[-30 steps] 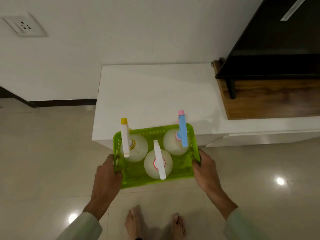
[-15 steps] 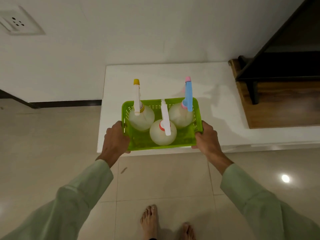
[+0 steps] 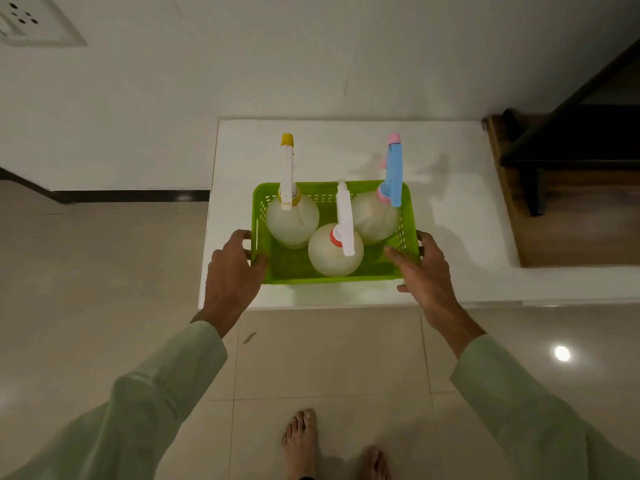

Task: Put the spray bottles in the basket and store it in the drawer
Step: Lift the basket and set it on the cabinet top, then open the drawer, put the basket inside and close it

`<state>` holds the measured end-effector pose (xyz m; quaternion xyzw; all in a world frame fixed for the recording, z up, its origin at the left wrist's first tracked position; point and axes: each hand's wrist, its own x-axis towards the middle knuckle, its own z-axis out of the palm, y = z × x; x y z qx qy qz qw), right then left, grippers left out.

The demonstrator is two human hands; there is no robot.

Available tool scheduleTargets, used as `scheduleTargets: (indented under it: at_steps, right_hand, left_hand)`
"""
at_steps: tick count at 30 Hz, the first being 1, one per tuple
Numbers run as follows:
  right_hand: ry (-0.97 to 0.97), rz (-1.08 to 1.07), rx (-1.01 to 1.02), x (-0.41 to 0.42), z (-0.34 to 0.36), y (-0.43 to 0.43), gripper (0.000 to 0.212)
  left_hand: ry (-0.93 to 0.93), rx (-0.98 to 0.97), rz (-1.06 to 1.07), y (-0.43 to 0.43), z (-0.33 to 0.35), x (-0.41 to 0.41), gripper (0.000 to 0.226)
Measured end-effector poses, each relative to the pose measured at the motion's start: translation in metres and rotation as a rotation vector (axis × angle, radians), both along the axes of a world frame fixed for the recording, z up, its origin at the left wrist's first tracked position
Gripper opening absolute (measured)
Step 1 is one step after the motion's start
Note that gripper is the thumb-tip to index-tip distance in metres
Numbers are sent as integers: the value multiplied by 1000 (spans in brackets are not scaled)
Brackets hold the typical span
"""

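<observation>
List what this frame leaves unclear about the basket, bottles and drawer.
- Drawer: none identifiable in the head view.
- Left hand fingers: behind the green basket wall, grip unclear.
- Right hand: palm side hidden.
- Bottle labels: too blurred.

Green perforated basket [image 3: 405, 216] on white cabinet top [image 3: 450, 168].

Wall socket [image 3: 34, 24] cut by upper left frame edge. Dark furniture [image 3: 588, 133] cut at right edge. Basket [image 3: 407, 202] floor partly hidden by bottles.
</observation>
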<state>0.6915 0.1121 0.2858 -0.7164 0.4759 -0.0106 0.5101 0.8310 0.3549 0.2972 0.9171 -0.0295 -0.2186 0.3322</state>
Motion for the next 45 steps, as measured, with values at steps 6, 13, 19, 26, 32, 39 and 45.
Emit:
scheduleTargets:
  at_steps: [6,13,19,26,32,39,45]
  right_hand:
    - [-297,-300,-136,-70,-13,60,45]
    - [-131,-514,356,-108,-89,111,15]
    - [-148,-720,865,-88,-173,102,51]
    - [-337,-952,1047,-47,-285,75,66]
    - [-535,-1004,1191,-43,-325,58,79]
    - [-548,-994,1235,-65,-316,62,79]
    - [-302,-787,1053,-126,-249,93,59]
  left_hand:
    - [-198,-242,271,37,-12,-85,37]
    - [305,-479,607,29,-75,-165,13]
    - [869,-805,940,-4,-166,-156,48]
    - [934,-1056,1223,-47,-283,-120,71]
    - [918,-1227,1296,-58,-321,-104,69]
    - [965,-1245,1261,-39,-316,-121,67]
    - [914,-772,918,-21,-244,-184,47]
